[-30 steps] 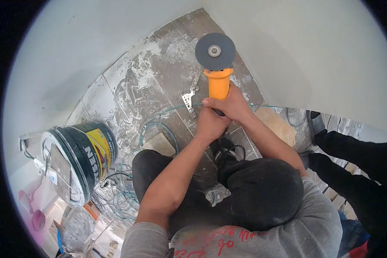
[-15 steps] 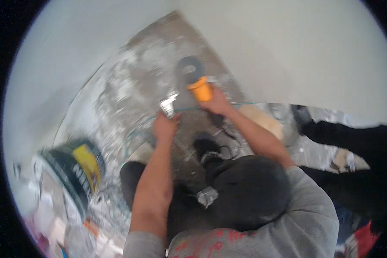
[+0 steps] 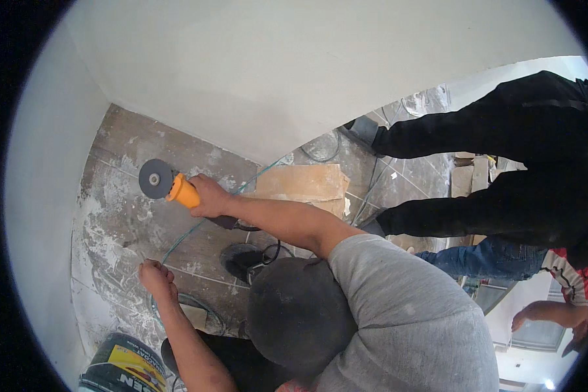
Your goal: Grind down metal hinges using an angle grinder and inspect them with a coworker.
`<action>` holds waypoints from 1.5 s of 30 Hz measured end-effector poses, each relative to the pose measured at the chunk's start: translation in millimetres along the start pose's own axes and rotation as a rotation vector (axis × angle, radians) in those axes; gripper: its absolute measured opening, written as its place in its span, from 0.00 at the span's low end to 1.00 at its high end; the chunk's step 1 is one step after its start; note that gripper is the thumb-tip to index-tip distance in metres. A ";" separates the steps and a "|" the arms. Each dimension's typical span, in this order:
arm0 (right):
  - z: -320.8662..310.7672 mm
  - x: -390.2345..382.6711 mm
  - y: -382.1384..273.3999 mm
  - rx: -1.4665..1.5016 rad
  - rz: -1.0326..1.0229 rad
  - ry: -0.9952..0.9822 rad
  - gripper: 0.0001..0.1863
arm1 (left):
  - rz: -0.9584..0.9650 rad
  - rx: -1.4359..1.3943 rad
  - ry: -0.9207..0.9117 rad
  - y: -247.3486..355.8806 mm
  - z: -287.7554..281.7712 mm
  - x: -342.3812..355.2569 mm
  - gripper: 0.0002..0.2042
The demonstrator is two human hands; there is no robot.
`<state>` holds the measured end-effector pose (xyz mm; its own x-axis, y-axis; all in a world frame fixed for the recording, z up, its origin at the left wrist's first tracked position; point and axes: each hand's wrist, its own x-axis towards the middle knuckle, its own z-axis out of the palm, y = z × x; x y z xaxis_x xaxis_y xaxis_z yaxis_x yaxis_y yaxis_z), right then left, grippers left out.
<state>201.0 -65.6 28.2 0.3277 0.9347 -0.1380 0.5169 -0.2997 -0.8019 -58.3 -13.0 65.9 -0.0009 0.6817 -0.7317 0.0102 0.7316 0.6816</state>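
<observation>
My right hand (image 3: 210,196) is wrapped round an angle grinder (image 3: 185,191) with an orange-yellow head. Its dark grey disc (image 3: 151,178) points left, above the floor and apart from the wall; whether it spins I cannot tell. Below and to the left, my left hand (image 3: 157,282) has its fingers curled in a pinch. A faint, thin, pale shape shows just beyond the fingertips, too unclear to name. The two hands are apart, and the disc touches nothing that I can see.
White-smeared floor tiles (image 3: 121,222) meet pale walls. A green hose or cable (image 3: 183,236) crosses the floor. Flattened cardboard (image 3: 300,183) lies right of the grinder. A paint bucket (image 3: 127,362) stands lower left. Another person's black-trousered legs (image 3: 451,134) are at right; someone in red (image 3: 578,277) is beyond.
The view has swung, so walls and floor sit differently. A shiny silver piece showed clearly in my left hand before; now it is not clearly visible. My right hand still holds the grinder.
</observation>
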 end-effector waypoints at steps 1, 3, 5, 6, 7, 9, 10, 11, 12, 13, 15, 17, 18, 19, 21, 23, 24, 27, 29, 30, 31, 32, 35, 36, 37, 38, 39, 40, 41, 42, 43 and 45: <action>1.0 1.8 -1.6 0.005 0.000 -0.012 0.37 | 0.017 -0.053 0.013 7.6 -6.7 -2.8 0.05; 2.3 4.5 -4.6 0.019 -0.008 -0.031 0.37 | 0.041 -0.105 0.037 32.5 -12.5 -22.2 0.05; -0.4 5.6 -3.0 -0.042 -0.039 -0.032 0.33 | 0.156 -0.107 0.099 56.6 -6.2 -50.0 0.05; -1.9 6.5 -3.0 -0.039 -0.046 -0.037 0.33 | 0.153 -0.119 0.069 62.8 -11.8 -54.0 0.04; -3.7 7.0 -2.5 -0.026 -0.051 -0.064 0.32 | 0.156 -0.122 0.075 68.0 -15.4 -58.6 0.04; -6.2 7.5 0.8 -0.024 -0.056 -0.085 0.30 | 0.197 -0.102 0.016 75.3 -13.7 -69.4 0.05; -4.3 6.8 1.4 -0.028 -0.071 -0.064 0.29 | 0.198 -0.106 0.014 78.6 -11.7 -73.2 0.05; -0.5 7.3 0.1 -0.028 -0.091 -0.046 0.29 | 0.222 -0.113 0.004 83.6 -12.0 -77.1 0.04; 1.9 7.6 -0.1 -0.025 -0.098 -0.049 0.29 | 0.247 -0.119 -0.003 87.0 -11.7 -80.7 0.04; 4.3 6.5 0.0 -0.039 -0.111 -0.031 0.29 | 0.254 -0.121 0.006 89.0 -9.2 -84.6 0.04; 13.1 5.7 -1.3 -0.067 -0.110 -0.031 0.29 | 0.196 -0.069 0.027 99.4 -12.8 -92.1 0.03; 24.4 1.6 -7.5 -0.091 -0.176 -0.054 0.29 | 0.727 0.369 0.133 67.4 -39.4 -66.9 0.04; 19.2 2.9 -0.2 -0.086 -0.289 -0.041 0.31 | 1.194 0.841 0.162 67.3 -47.8 -58.9 0.07; -1.3 -5.2 -1.9 -0.113 -0.205 -0.155 0.32 | 0.752 0.471 0.044 84.1 -22.2 -80.5 0.07; -22.1 -21.7 -9.5 -0.328 -0.062 -0.062 0.34 | 0.354 0.038 -0.157 113.6 14.5 -132.5 0.07; -51.8 -23.4 -19.7 -0.392 -0.017 0.014 0.34 | 0.403 -0.033 -0.279 127.6 25.7 -144.0 0.07; -72.8 -24.6 -27.0 -0.436 0.013 -0.135 0.32 | 0.426 0.015 -0.317 127.5 29.6 -148.8 0.07; -141.2 -23.4 -75.5 -0.356 0.133 -0.492 0.24 | 0.725 0.217 -0.163 136.0 41.3 -178.3 0.11; -151.7 -30.3 -67.9 -0.181 -0.074 -0.114 0.22 | 0.573 0.105 -0.474 149.4 27.3 -186.6 0.17; -159.8 -38.8 -128.2 0.017 -0.040 -0.246 0.20 | 0.514 -0.066 -0.517 138.0 6.4 -165.9 0.17; -188.7 -59.1 -162.9 0.118 -0.036 -0.260 0.20 | 0.385 -0.192 -0.655 152.7 9.1 -193.8 0.16; -207.7 -77.7 -193.8 0.188 0.048 -0.309 0.20 | 0.419 -0.221 -0.727 155.8 24.0 -201.0 0.16; -217.6 -138.9 -217.4 -0.196 -0.223 -0.192 0.22 | 0.502 -0.381 -0.868 178.3 68.0 -230.3 0.07; -205.3 -156.5 -220.3 -0.307 -0.322 -0.115 0.23 | 0.559 -0.358 -0.977 189.3 77.3 -252.6 0.09; -196.5 -166.9 -229.3 -0.322 -0.333 -0.090 0.23 | 0.615 -0.325 -1.074 200.0 83.2 -272.5 0.10; -185.0 -175.7 -238.8 -0.460 -0.223 0.075 0.25 | 0.582 -0.312 -1.118 207.8 87.4 -288.5 0.11; -181.7 -179.8 -247.6 -0.586 -0.110 0.231 0.26 | 0.596 -0.306 -1.119 216.7 92.6 -305.5 0.11; -183.7 -179.1 -252.3 -0.576 -0.122 0.234 0.26 | 0.553 -0.332 -1.250 224.1 98.8 -320.5 0.11; -189.3 -176.7 -261.5 -0.579 -0.086 0.190 0.25 | 0.512 -0.351 -1.378 235.4 103.9 -339.1 0.11; -193.4 -173.5 -261.8 -0.579 -0.042 0.146 0.25 | 0.480 -0.342 -1.393 238.6 114.0 -351.4 0.11; -199.6 -170.7 -258.9 -0.559 -0.051 0.146 0.25 | 0.446 -0.333 -1.402 241.2 122.2 -363.3 0.11; -212.0 -166.9 -245.4 -0.392 -0.138 0.142 0.25 | 0.422 -0.272 -1.472 249.4 134.9 -391.0 0.12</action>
<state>187.1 -188.6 371.3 0.3257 0.9436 0.0587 0.8158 -0.2492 -0.5218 79.5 -97.9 521.0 0.9041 0.3423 0.2557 -0.4182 0.5860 0.6941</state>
